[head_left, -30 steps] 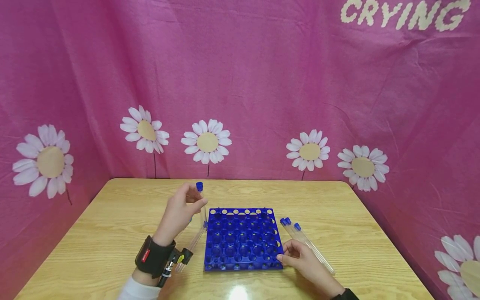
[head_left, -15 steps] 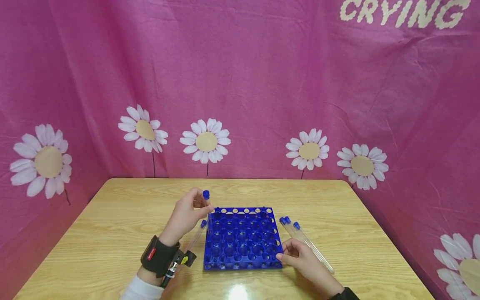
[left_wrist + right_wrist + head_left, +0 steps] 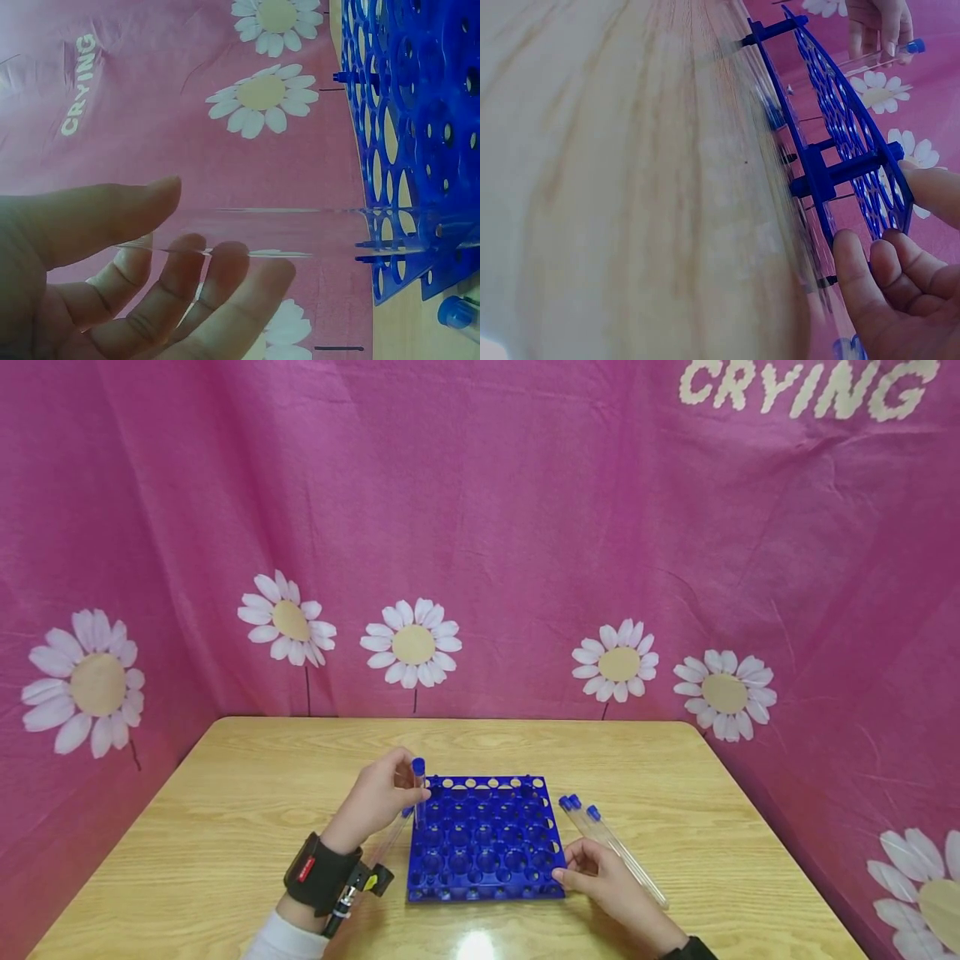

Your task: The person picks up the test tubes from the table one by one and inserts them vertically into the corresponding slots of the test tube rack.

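Observation:
My left hand (image 3: 378,795) pinches a clear test tube (image 3: 419,784) with a blue cap between thumb and fingers. The tube stands nearly upright at the left edge of a blue test tube rack (image 3: 480,889). In the left wrist view, the tube's far end (image 3: 405,232) overlaps the holes of the rack's upper plate. At the rack's near right corner my right hand (image 3: 606,878) grips the edge. The right wrist view has its thumb (image 3: 934,191) on the upper plate and fingers against the rack's side.
Several capped test tubes (image 3: 624,860) lie slanted on the wooden table (image 3: 225,827), right of the rack. Another capped tube (image 3: 393,833) lies at its left, partly behind my left hand. A pink flowered cloth (image 3: 510,543) hangs behind and along both sides.
My left hand has carried the test tube rightward from beside the rack to over its left edge, then lowered it. My right hand has stayed on the rack's corner.

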`<state>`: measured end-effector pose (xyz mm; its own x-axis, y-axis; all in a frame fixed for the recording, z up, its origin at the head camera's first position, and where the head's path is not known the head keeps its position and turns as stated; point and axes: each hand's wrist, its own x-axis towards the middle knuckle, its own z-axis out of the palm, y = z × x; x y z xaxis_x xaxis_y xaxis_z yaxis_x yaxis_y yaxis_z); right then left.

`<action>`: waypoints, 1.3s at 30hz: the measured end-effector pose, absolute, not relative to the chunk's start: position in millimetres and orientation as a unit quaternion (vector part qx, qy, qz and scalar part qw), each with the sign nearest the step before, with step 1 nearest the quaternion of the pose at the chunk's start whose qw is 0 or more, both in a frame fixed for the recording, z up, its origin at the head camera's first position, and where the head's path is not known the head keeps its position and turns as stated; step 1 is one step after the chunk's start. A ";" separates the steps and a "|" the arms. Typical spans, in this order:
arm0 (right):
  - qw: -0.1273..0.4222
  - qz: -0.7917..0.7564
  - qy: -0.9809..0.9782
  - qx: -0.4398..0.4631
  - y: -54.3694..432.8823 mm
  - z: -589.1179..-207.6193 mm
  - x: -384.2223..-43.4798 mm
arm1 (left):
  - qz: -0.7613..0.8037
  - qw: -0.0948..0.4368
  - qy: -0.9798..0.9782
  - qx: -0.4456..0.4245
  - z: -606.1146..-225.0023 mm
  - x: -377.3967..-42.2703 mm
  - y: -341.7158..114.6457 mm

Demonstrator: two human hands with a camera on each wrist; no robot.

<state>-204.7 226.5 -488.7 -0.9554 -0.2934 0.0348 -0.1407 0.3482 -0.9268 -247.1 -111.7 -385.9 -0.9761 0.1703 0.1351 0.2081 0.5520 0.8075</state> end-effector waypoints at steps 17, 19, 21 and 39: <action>0.064 -0.560 0.812 -0.148 227.5 -491.7 -204.6 | -0.460 0.009 -0.882 -0.099 -387.8 -246.5 -110.9; 0.064 -0.561 0.812 -0.148 227.3 -491.5 -204.5 | -0.459 0.008 -0.883 -0.100 -387.2 -246.6 -111.5; 0.066 -0.561 0.813 -0.143 227.2 -491.2 -204.5 | -0.459 0.006 -0.883 -0.102 -385.8 -246.3 -113.3; 0.066 -0.553 0.821 -0.127 226.0 -487.5 -202.4 | -0.425 -0.047 -0.902 -0.056 -389.5 -259.1 -161.8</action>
<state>-202.4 226.0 -487.5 -0.9591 -0.2813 0.0327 -0.1360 0.3562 -0.9245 -259.1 -161.8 -389.5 -0.9894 0.1403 -0.0377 0.0602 0.6322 0.7725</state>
